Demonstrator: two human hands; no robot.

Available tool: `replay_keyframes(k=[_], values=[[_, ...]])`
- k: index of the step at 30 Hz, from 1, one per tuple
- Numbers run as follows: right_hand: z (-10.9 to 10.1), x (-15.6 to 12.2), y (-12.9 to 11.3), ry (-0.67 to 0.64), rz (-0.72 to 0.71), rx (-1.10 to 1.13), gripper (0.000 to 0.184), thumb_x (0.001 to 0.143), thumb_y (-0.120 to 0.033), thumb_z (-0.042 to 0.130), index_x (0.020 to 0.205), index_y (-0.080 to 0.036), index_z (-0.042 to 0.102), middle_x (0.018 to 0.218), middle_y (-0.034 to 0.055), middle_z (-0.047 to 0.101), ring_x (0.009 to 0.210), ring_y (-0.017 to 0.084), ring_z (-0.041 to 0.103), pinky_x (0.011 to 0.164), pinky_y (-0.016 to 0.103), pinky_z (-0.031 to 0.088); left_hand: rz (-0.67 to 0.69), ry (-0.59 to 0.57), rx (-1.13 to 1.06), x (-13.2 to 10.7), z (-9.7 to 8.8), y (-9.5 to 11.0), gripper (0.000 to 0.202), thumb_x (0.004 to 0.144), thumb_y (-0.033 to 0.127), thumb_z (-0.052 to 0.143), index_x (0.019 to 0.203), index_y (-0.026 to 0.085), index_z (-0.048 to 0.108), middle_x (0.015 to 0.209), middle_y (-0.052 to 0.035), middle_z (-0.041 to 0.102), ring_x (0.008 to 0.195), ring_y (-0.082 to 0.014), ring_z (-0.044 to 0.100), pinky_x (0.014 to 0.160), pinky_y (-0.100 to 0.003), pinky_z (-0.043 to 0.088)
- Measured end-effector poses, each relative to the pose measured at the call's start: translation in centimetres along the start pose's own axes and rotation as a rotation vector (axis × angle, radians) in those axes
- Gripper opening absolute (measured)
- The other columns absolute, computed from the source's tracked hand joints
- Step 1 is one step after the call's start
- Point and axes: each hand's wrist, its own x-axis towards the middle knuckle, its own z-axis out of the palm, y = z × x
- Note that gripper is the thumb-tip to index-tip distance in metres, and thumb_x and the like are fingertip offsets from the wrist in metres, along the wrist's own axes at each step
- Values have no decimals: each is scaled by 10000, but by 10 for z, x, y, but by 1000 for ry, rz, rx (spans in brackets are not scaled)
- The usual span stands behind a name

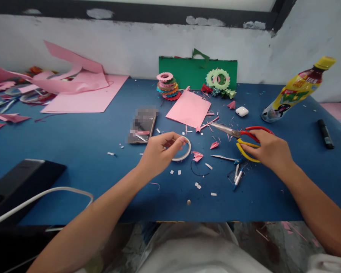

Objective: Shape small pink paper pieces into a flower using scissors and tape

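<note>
Two scissor handles (241, 148) — red, yellow

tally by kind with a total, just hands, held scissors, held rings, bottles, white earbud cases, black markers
Hands: 2, left hand and right hand
Scissors: 1
White ring: 1
Bottle: 1
Earbud case: 1
Black marker: 1
Total: 7

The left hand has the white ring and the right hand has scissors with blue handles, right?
Not quite: in the head view, the scissors have one red handle and one yellow handle, not blue ones. The left hand does hold the white ring, and the right hand the scissors.
</note>
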Motion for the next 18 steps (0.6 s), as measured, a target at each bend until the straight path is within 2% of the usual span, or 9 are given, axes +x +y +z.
replay_keyframes(k=[3, 8, 14, 18], values=[[4, 3, 8, -70, 112, 44, 437, 747, -490, 598, 1080, -208, 588, 1037, 48, 677, 855, 248, 647, 629, 310, 465, -13, -54, -11, 0, 2, -2, 265, 854, 387, 507, 863, 177, 669, 818, -48, 683, 709, -145, 612, 615, -239, 463], [11, 6, 17, -121, 140, 142, 397, 752, -496, 589, 1053, -238, 602, 1083, 19, 661, 866, 229, 641, 654, 311, 478, -33, -125, -37, 1, 3, -4, 282, 865, 391, 491, 910, 165, 654, 914, -75, 679, 721, -139, 613, 633, -244, 473], [19, 8, 24, -156, 118, 164, 406, 758, -527, 567, 1017, -220, 627, 1039, 33, 664, 874, 225, 625, 686, 319, 480, -56, -193, -114, -1, 2, 2, 237, 858, 325, 492, 924, 163, 652, 814, -53, 668, 712, -141, 606, 598, -230, 458], [20, 9, 25, -184, 130, 167, 438, 761, -558, 547, 1024, -217, 627, 1032, 39, 663, 868, 231, 623, 680, 326, 478, -26, -166, -110, -3, 1, 8, 171, 820, 227, 505, 753, 165, 650, 721, -17, 651, 637, -121, 578, 572, -222, 439]])
